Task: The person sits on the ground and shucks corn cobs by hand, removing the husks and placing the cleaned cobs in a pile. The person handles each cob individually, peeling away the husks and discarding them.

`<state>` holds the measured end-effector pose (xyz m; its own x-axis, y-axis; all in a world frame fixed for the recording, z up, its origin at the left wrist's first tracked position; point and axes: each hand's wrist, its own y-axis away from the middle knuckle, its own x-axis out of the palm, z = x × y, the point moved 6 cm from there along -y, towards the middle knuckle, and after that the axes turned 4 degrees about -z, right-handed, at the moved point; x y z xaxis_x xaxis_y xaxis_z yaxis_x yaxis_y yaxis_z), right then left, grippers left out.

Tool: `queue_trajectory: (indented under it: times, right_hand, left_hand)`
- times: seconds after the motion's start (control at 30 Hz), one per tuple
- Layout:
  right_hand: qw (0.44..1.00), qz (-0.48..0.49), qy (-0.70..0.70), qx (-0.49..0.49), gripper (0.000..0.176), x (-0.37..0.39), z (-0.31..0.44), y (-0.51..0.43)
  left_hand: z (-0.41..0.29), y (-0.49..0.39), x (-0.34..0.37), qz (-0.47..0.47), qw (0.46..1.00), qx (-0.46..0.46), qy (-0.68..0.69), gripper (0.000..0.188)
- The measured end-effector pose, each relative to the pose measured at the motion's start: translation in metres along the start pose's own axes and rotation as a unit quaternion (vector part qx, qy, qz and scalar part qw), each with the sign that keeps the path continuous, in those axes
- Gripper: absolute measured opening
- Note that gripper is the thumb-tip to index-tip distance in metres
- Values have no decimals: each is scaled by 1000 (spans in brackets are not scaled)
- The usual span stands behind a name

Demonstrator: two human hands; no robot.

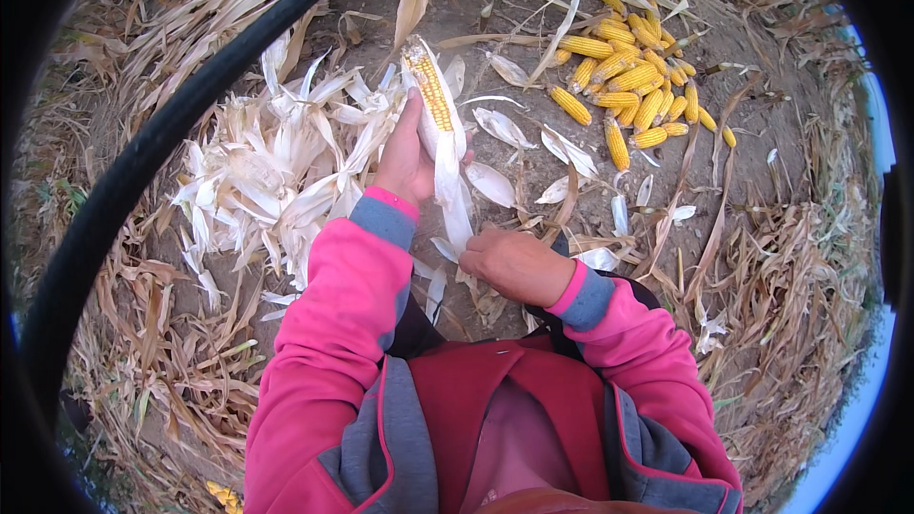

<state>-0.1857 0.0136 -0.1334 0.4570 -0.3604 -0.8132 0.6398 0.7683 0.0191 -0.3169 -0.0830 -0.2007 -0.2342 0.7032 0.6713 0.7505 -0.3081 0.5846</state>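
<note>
My left hand grips an ear of corn from below, its tip pointing away from me. A strip of yellow kernels shows along the ear, while pale husk still wraps its sides and base. My right hand pinches the end of a long husk strip, which hangs from the ear toward me. Just left of the ear lies a heap of dry, pale husks. Beyond my right hand, on the far right, bare yellow cobs are piled on the soil.
Loose husk pieces lie scattered on the bare soil between the two piles. Dry corn stalks and leaves ring the area. A dark curved bar crosses the left of the view. More yellow cobs show at the bottom left.
</note>
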Motion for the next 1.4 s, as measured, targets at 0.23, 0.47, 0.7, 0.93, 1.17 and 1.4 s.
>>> queue_trajectory:
  times: [0.23,0.47,0.7,0.93,1.17,1.4]
  right_hand:
    - [992,-66,-32,106,20,-10,-46,6]
    - [821,-371,-305,309,34,-92,-105,28]
    - [699,-414,-492,313,35,-101,-106,33]
    - [627,-473,-551,283,24,-95,-108,37]
    - [690,-456,-521,211,20,-104,-80,31]
    - [925,-86,-347,126,21,-48,-25,-2]
  left_hand:
    - [-3,7,7,19,996,21,-83,53]
    - [24,28,28,101,982,-36,-157,52]
    - [48,38,41,109,976,-39,-183,51]
    - [47,42,45,160,967,-53,-193,57]
    - [39,41,40,140,985,-93,-23,61]
    - [13,22,25,90,996,-13,12,58]
